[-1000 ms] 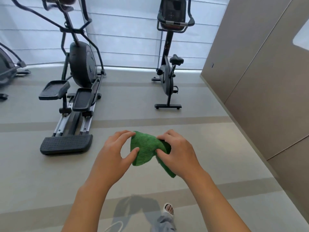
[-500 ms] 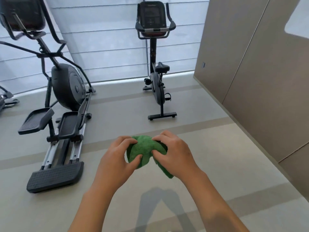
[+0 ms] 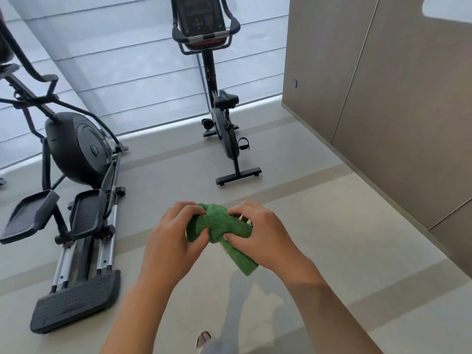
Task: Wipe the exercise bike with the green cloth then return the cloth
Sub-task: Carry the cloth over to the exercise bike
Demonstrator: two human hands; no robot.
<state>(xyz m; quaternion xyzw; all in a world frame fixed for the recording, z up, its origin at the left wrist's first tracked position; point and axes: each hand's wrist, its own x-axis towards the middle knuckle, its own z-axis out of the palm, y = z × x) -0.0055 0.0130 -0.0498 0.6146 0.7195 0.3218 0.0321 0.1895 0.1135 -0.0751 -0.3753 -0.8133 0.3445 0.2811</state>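
Note:
The green cloth (image 3: 221,226) is bunched between both hands in front of me, and one end hangs down under my right hand. My left hand (image 3: 173,241) grips its left side with curled fingers. My right hand (image 3: 263,236) pinches its right side. The black exercise bike (image 3: 224,129) stands ahead by the window, well beyond my hands, with its console (image 3: 201,19) and handlebars at the top, its seat facing me and its rear foot bar nearest me.
A black elliptical trainer (image 3: 76,180) stands to the left, its rails and rear foot reaching toward me. Beige wall panels (image 3: 383,98) run along the right. Grey striped floor (image 3: 332,226) lies between me and the bike. My foot (image 3: 203,339) shows at the bottom.
I have come closer to the bike and the view has swung, so the machines look larger. My hands have crumpled the cloth into a tighter bunch.

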